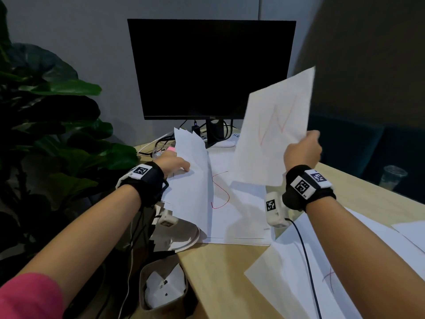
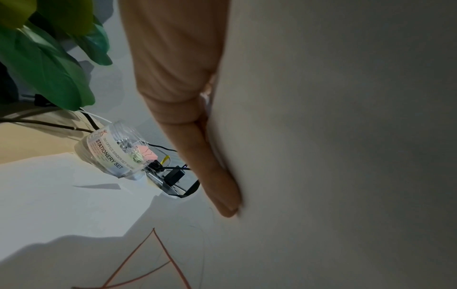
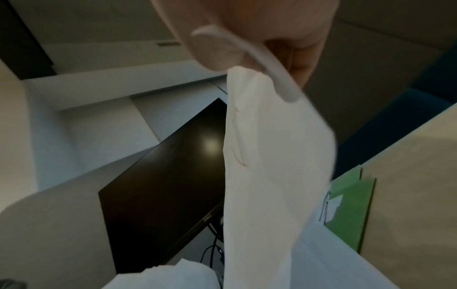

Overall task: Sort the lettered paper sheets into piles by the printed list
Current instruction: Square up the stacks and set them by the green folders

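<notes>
1. Above the desk's far right side, our right hand pinches a lifted sheet by its edge; its faint red letter reads like an M or W, though it is blurred.
2. We judge it best to read the letter first, then lay the sheet flat on its matching pile.
3. At the desk's left edge, our left hand holds the unsorted stack upright, fingers straight and pressed together against it.
4. Beside the stack, a sheet with a red S lies flat on the desk.

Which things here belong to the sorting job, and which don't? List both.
Job: lifted sheet in right hand; paper stack under left hand; sheet marked S; sheets at near right.
Not: monitor; plant; stationery tub; plastic cup.
</notes>
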`<state>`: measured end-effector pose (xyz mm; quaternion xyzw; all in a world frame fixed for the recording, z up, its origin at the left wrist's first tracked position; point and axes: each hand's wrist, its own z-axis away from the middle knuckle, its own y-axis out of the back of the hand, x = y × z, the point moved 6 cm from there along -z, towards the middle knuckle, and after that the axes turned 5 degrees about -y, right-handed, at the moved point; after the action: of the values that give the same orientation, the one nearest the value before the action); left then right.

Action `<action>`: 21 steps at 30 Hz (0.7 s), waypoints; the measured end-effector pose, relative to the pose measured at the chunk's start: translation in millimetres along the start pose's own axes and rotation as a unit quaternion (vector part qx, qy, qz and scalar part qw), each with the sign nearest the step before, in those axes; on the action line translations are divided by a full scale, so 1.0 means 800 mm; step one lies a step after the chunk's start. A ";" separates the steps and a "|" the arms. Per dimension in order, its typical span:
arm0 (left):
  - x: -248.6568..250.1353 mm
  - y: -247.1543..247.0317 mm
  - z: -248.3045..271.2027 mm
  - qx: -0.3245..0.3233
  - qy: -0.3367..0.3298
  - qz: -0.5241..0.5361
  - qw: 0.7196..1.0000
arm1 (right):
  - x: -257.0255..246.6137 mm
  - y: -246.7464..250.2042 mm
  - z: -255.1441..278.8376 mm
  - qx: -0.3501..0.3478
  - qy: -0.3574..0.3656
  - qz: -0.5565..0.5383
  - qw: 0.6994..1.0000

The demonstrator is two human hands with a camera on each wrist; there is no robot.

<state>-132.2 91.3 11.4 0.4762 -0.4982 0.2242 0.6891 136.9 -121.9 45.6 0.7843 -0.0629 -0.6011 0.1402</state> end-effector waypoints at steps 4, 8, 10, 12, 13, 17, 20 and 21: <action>-0.001 -0.009 -0.002 -0.004 0.003 -0.028 1.000 | 0.002 0.016 -0.012 0.043 -0.003 -0.078 0.996; 0.008 -0.029 0.008 -0.025 0.003 -0.055 0.998 | 0.011 0.019 -0.021 0.056 -0.030 -0.171 0.983; 0.004 -0.041 0.007 -0.033 0.001 -0.052 0.998 | 0.027 0.012 -0.028 0.049 -0.079 -0.213 0.973; 0.001 -0.053 0.005 -0.039 -0.003 -0.067 0.997 | 0.048 0.000 -0.034 0.025 -0.145 -0.263 0.953; 0.001 -0.060 0.005 -0.039 -0.010 -0.081 0.996 | 0.056 -0.007 -0.035 -0.007 -0.171 -0.261 0.950; -0.001 -0.093 0.007 -0.047 -0.024 -0.142 0.988 | 0.086 -0.049 -0.016 -0.198 -0.261 -0.234 0.916; -0.005 -0.119 0.006 -0.078 -0.036 -0.146 0.986 | 0.109 -0.075 0.006 -0.282 -0.351 -0.316 0.835; -0.006 -0.125 0.005 -0.086 -0.039 -0.147 0.985 | 0.112 -0.082 0.015 -0.330 -0.356 -0.320 0.814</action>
<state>-57.5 43.4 -36.1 0.4916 -0.4663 0.0577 0.7332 144.7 -84.9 -59.3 0.3984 0.3479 -0.8338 0.1582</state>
